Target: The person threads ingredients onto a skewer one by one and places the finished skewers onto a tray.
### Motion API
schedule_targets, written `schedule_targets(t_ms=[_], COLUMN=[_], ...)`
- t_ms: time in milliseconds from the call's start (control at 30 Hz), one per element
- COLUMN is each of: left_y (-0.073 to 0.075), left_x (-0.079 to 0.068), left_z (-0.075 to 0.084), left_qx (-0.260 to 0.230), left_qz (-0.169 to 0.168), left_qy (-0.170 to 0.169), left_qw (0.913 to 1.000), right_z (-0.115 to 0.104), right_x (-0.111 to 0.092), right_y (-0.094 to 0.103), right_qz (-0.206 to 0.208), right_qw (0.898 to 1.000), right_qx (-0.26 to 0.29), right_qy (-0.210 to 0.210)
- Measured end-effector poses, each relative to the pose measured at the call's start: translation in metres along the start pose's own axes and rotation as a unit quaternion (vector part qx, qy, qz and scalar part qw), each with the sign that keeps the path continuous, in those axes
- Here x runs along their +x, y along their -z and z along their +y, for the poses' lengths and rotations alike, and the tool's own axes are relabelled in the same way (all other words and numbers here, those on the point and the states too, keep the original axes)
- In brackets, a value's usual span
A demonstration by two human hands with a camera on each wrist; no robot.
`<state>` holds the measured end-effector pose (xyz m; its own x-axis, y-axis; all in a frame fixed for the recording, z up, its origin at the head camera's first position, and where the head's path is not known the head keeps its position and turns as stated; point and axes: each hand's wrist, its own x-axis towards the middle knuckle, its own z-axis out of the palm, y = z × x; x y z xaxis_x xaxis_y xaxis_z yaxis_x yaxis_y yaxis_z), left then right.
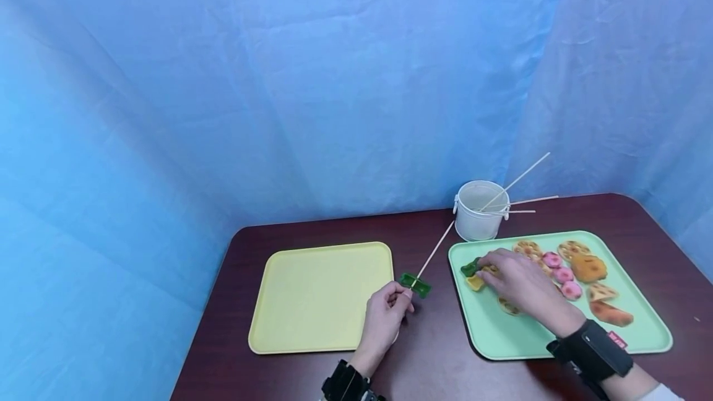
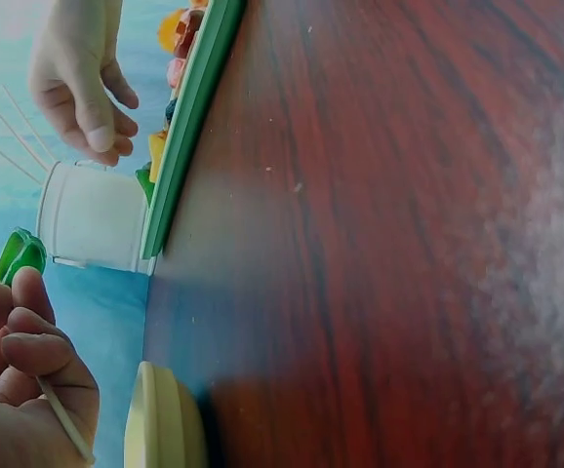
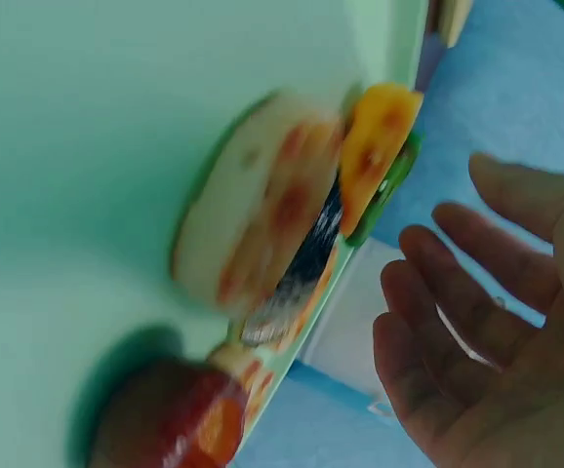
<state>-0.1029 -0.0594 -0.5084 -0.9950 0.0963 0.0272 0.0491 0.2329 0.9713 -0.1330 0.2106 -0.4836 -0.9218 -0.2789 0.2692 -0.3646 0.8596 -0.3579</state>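
My left hand (image 1: 385,315) pinches a thin wooden skewer (image 1: 436,249) near its lower end. Threaded on that skewer, just beyond the fingertips, is a green pepper piece (image 1: 423,290). Over the left part of the green tray (image 1: 490,342), my right hand (image 1: 526,286) hovers with relaxed, slightly bent fingers (image 3: 423,249) and nothing between them. Closest to those fingers lie another green piece (image 1: 470,267) and a yellow piece (image 1: 475,284), side by side at the tray's edge. A pale round slice with browned spots (image 3: 243,205) lies beside them in the right wrist view.
A white bucket (image 1: 476,228) behind the green tray holds several skewers (image 1: 526,172) leaning right. Pink round pieces (image 1: 562,275), an orange-brown piece (image 1: 588,268) and a sausage-like piece (image 1: 611,313) lie on the green tray. The yellow tray (image 1: 317,302) is at left.
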Motion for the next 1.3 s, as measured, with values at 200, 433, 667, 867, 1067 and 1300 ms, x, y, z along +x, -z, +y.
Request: schedule_targets(t_ms=[200,433,667,867,1067,1300], left_y=[0.0,0.001,0.001,0.002,0.003,0.01], left_x=[0.0,0.0,0.0,0.001,0.001,-0.006], left_z=[-0.002,-0.004,-0.006,-0.007,0.003,0.027], left_qx=[0.002,-0.008,-0.026,-0.037,-0.045,-0.056], left_qz=[0.005,0.005,0.009,0.01,0.013,0.01], left_qy=[0.005,0.01,0.009,0.02,0.031,0.03], left_qw=[1.0,0.9999,0.9996,0.9991,0.9984,0.9979], right_z=[0.011,0.014,0.014,0.015,0.014,0.015], right_x=[0.003,0.003,0.004,0.002,0.001,0.0], right_y=[-0.002,-0.006,-0.009,-0.012,-0.012,-0.011], right_qz=[-0.032,-0.038,-0.047,-0.052,-0.077,-0.106], right_qw=[0.999,0.998,0.998,0.996,0.994,0.991], right_qx=[-0.027,-0.036,-0.038,-0.052,-0.04,-0.02], right_qy=[0.023,0.021,0.022,0.052,0.071,0.085])
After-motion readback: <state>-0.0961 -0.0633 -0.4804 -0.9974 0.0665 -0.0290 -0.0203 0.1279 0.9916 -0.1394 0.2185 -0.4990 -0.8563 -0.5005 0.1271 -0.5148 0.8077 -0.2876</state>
